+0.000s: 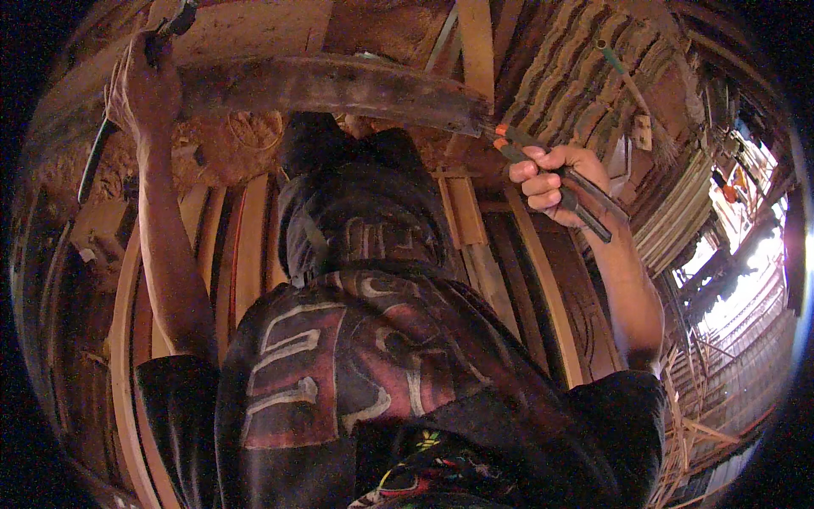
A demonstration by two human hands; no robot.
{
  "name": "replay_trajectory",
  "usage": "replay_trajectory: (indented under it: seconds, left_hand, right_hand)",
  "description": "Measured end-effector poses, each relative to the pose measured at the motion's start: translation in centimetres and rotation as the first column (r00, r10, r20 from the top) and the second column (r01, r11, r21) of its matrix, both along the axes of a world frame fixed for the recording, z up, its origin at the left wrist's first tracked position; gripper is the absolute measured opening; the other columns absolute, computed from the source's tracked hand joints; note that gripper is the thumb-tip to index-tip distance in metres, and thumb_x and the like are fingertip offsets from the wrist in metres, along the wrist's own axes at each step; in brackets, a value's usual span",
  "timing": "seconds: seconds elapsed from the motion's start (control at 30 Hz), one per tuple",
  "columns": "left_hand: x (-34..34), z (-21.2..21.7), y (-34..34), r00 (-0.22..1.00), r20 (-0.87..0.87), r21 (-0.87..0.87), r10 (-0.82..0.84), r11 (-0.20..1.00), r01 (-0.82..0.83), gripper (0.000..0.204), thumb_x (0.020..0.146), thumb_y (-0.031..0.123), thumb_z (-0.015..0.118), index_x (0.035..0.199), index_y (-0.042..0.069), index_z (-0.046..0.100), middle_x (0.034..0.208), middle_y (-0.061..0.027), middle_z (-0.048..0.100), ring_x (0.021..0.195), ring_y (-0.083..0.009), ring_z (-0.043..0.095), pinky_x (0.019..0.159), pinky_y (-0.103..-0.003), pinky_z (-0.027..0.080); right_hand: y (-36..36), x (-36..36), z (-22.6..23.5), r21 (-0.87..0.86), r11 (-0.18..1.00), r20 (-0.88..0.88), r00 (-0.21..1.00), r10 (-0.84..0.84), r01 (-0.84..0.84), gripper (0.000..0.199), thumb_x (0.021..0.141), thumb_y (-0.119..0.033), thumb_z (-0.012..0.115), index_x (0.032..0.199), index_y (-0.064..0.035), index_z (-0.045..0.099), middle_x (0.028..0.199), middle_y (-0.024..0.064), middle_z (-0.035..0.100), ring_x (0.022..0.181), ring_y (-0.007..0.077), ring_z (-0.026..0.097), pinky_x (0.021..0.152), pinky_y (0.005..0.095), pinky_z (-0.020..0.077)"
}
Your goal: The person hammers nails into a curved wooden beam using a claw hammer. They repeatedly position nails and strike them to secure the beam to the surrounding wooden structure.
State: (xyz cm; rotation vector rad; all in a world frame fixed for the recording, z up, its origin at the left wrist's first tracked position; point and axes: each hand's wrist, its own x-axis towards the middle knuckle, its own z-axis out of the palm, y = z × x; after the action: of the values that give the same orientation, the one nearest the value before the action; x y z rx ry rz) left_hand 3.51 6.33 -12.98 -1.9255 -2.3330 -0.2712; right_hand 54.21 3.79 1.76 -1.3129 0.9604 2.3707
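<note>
My left hand, at the upper left, is closed round a hammer. Its dark head shows above the fist and its thin handle slants down to the left. A long weathered wooden plank runs across in front of me, from beside the left fist to the right hand. My right hand grips a pair of pliers with dark handles and orange marks near the jaws. The pliers' tip meets or nearly meets the plank's right end; whether it bites on anything is too small to tell.
Long boards lie side by side on both sides of my body. Wavy roofing sheets are stacked at the upper right, with a green-ended stick on them. Loose wood strips lie at the lower right. Bare brown earth shows beyond the boards.
</note>
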Motion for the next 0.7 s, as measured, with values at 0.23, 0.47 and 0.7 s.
replay_trajectory:
  seconds: [0.23, 0.47, 0.7]
  left_hand:
    - [-0.3, -0.4, 0.0, 1.0, -0.019, -0.034, 0.018, 0.999, -0.019, 0.03, 0.091, 0.04, 0.061, 0.112, 0.019, 0.065, 0.101, -0.0083, 0.071, 0.098, -0.0333, 0.066, 0.083, -0.047, 0.049]
    - [-0.3, -0.8, -0.1, 0.998, -0.059, 0.065, -0.023, 0.998, 0.027, 0.034, 0.091, 0.043, 0.06, 0.115, 0.02, 0.066, 0.102, -0.0097, 0.072, 0.099, -0.0339, 0.066, 0.084, -0.047, 0.049]
    - [-0.4, -0.6, 0.6, 0.999, -0.033, 0.004, 0.025, 1.0, -0.025, 0.036, 0.091, 0.046, 0.058, 0.115, 0.019, 0.066, 0.101, -0.0108, 0.072, 0.098, -0.0356, 0.066, 0.084, -0.049, 0.049]
  right_hand:
    - [-1.2, -0.4, 0.2, 0.078, 0.996, 0.012, 0.999, 0.03, -0.031, 0.024, 0.087, -0.004, 0.052, 0.109, -0.0054, 0.043, 0.093, 0.0097, 0.048, 0.063, 0.0137, 0.052, 0.053, 0.0304, 0.0463]
    - [-6.0, 0.6, -0.5, 0.421, 0.829, 0.197, 0.929, 0.312, -0.368, 0.04, 0.088, -0.008, 0.057, 0.125, -0.0126, 0.042, 0.095, 0.0085, 0.051, 0.064, 0.0133, 0.051, 0.058, 0.0301, 0.0441]
    - [-9.8, 1.6, -1.7, 0.671, 0.284, 0.656, 0.727, 0.203, -0.685, 0.041, 0.087, -0.006, 0.057, 0.127, -0.0096, 0.045, 0.124, 0.0175, 0.05, 0.103, 0.0275, 0.057, 0.088, 0.0399, 0.0479]
